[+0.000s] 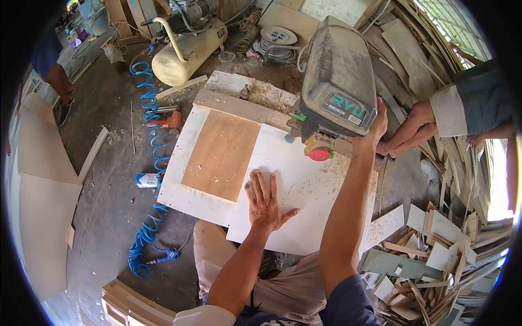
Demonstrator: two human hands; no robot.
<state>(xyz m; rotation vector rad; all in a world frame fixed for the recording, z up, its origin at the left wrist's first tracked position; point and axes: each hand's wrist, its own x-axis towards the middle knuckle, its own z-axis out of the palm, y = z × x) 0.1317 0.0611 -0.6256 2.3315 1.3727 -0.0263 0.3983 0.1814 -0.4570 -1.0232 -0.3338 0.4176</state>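
My left hand lies flat with fingers spread on a white board, pressing it against the worktable. A brown wood panel shows on the table beside that board's left edge. Over the far right part of the board stands a dusty grey drill press, with a red round button low on its front. My right hand is closed at the right side of its head, where most of the fingers are hidden. Wood shavings lie scattered around the drilling spot.
A wooden fence runs along the table's far side. On the floor are a cream air compressor, a coiled blue hose, an orange power tool and a cable reel. Wood offcuts pile at right, near another person's legs.
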